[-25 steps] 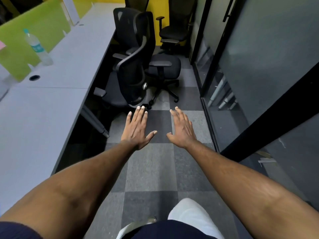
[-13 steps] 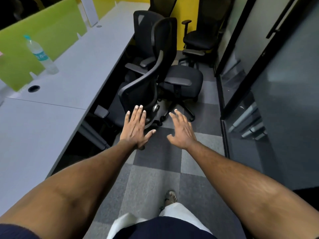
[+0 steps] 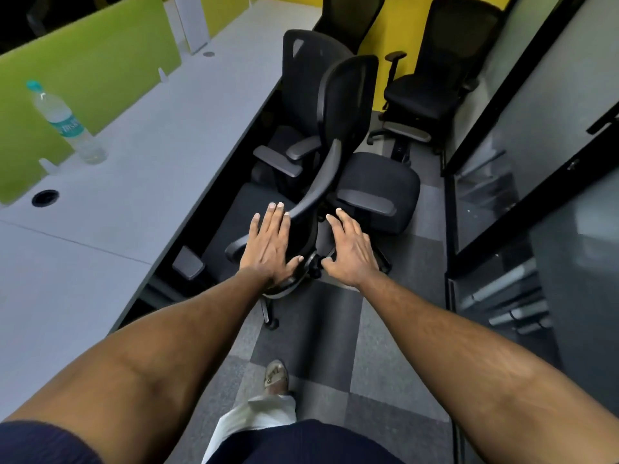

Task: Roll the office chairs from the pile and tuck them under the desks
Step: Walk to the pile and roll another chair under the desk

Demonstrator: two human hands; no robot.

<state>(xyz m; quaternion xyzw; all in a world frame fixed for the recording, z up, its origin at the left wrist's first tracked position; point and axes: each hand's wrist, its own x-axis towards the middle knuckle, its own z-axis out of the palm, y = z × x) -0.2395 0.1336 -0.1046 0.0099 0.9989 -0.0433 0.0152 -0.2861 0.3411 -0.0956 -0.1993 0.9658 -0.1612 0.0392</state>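
Note:
Several black mesh office chairs crowd the aisle beside a long grey desk (image 3: 140, 162). The nearest chair (image 3: 320, 182) has its seat partly under the desk edge and its curved backrest facing me. Behind it a second chair (image 3: 375, 185) stands in the aisle, and a third chair (image 3: 435, 92) sits by the yellow wall. My left hand (image 3: 269, 249) reaches out flat with straight fingers over the nearest chair's backrest; contact is unclear. My right hand (image 3: 350, 251) hovers beside it, fingers spread, holding nothing.
A clear water bottle (image 3: 65, 123) stands on the desk by a green divider panel (image 3: 83, 82). A dark glass partition with a black frame (image 3: 522, 202) lines the right of the narrow carpeted aisle (image 3: 335, 346). My foot (image 3: 276, 376) is on the carpet.
I have walked forward along the aisle. The chairs are closer, and both outstretched hands now reach the nearest chair's backrest instead of hovering over open carpet.

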